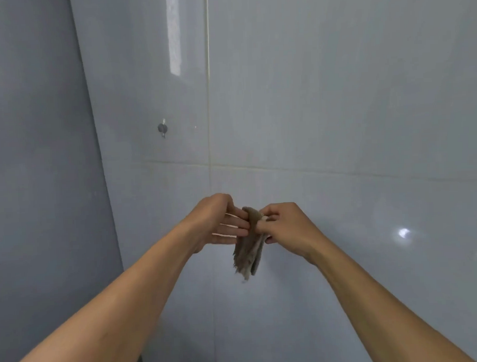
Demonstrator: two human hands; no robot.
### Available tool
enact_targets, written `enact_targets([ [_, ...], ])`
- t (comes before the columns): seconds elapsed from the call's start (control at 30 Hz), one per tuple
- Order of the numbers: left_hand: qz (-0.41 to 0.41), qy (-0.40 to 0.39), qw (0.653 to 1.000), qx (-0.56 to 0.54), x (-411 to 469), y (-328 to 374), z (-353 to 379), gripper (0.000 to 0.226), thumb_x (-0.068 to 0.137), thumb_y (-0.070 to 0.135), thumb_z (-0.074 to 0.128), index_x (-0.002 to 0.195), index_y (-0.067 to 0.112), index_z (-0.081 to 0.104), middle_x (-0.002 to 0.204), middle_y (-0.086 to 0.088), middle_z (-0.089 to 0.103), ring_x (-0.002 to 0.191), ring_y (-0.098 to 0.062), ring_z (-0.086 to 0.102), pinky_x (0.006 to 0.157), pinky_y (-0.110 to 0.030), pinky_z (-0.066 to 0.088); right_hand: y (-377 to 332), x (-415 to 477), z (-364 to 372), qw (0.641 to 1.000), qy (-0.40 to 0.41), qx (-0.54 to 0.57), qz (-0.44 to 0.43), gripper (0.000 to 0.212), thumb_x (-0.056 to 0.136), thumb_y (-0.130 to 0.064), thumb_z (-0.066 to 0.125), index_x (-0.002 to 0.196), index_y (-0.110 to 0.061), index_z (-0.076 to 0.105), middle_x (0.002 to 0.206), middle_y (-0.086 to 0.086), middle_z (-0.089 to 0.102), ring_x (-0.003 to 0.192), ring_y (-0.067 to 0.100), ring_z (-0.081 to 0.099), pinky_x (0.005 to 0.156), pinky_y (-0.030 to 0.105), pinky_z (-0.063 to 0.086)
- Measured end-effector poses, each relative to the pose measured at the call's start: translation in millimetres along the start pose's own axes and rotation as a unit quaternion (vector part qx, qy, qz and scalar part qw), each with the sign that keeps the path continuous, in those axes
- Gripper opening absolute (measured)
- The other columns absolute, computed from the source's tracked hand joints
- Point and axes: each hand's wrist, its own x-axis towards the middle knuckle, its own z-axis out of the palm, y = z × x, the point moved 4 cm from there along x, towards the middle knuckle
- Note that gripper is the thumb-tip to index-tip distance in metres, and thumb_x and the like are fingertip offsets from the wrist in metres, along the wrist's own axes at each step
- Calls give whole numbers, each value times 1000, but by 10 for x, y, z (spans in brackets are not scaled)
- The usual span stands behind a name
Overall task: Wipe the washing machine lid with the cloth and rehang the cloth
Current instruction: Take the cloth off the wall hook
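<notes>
A small brownish-grey cloth (248,248) hangs folded between both hands in front of the tiled wall. My right hand (284,224) pinches its top edge from the right. My left hand (218,218) touches the same top edge from the left, thumb and forefinger on the cloth and the other fingers spread. A small round metal hook (162,128) is fixed to the wall, above and to the left of the hands, with nothing on it. The washing machine is out of view.
Glossy grey wall tiles (338,108) fill the view, with a vertical grout line (208,100) right of the hook. A wall corner (99,159) runs down the left side. A bright light reflection (403,232) shows on the tile at the right.
</notes>
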Motion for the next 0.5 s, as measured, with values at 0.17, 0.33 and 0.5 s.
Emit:
enact_targets([
  [0.17, 96, 34, 987, 122, 80, -808, 220, 29, 73, 20, 71, 101, 22, 65, 104, 0, 67, 95, -14, 60, 73, -31, 47, 648, -396, 86, 999, -27, 43, 20, 16, 80, -2, 53, 83, 0, 68, 78, 7, 63, 73, 15, 59, 74, 34, 57],
  [0.33, 117, -107, 982, 105, -220, -1415, 604, 6, 83, 19, 67, 82, 13, 66, 91, -3, 73, 86, -17, 69, 90, -41, 51, 1113, -960, 183, 996, -4, 76, 45, 22, 78, 2, 52, 90, -6, 69, 81, 5, 63, 76, 17, 58, 76, 37, 54],
  [0.5, 123, -63, 989, 53, -653, -1671, 850, 28, 83, 20, 61, 97, -3, 66, 87, -12, 74, 73, -26, 73, 73, -38, 60, 1396, -1642, 358, 989, 144, 24, 28, 22, 83, -17, 67, 99, -21, 53, 100, 4, 60, 85, 20, 65, 81, 46, 58],
])
